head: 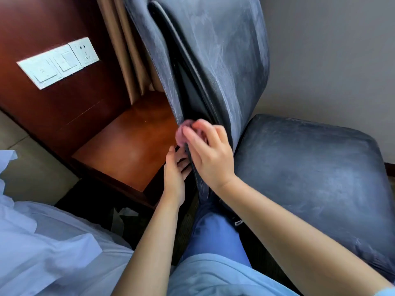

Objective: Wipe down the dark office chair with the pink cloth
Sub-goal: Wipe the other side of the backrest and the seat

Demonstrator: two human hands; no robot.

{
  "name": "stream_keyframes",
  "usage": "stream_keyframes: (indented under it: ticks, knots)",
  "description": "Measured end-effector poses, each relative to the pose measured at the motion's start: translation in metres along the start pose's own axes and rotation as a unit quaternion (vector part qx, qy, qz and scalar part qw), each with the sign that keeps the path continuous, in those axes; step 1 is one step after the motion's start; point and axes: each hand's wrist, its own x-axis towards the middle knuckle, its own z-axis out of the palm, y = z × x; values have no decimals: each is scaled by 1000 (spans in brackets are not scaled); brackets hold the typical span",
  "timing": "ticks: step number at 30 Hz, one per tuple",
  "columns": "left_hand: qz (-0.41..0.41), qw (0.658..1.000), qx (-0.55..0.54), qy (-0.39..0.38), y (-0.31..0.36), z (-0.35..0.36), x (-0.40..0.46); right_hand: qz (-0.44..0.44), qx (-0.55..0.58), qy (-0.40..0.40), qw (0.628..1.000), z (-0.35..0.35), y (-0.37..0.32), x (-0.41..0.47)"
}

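The dark office chair fills the right half of the head view: its tall backrest point(224, 60) rises at the centre and its seat cushion point(310, 167) lies to the right. My right hand point(210, 154) is closed around a bunched pink cloth point(181, 133) and presses it against the lower left edge of the backrest. Just below it, my left hand point(175, 174) holds the backrest's bottom edge, fingers curled around the fabric. Most of the cloth is hidden under my fingers.
A reddish wooden bedside table point(128, 146) stands left of the chair, with a white switch and socket panel point(57, 63) on the wood wall above. White bedding point(42, 242) lies at lower left. My blue-trousered knee point(215, 231) is under the chair's edge.
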Motion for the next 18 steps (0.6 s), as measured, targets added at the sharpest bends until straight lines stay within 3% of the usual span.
stream_keyframes:
  ticks: [3,5,12,15,18]
  knots:
    - [1,1000,-10,5,9,0,4,-30,-29,-115,993,7,15,-62]
    - [12,1000,-15,-8,13,-2,7,-15,-43,-142,989,8,26,-85]
    - [28,999,-28,-9,18,-2,8,43,12,23,999,-3,1,26]
    - [39,999,-35,1,26,-3,11,40,6,20,999,5,-2,36]
    - [47,999,-15,-1,30,-3,15,-1,-13,-42,999,12,10,-13]
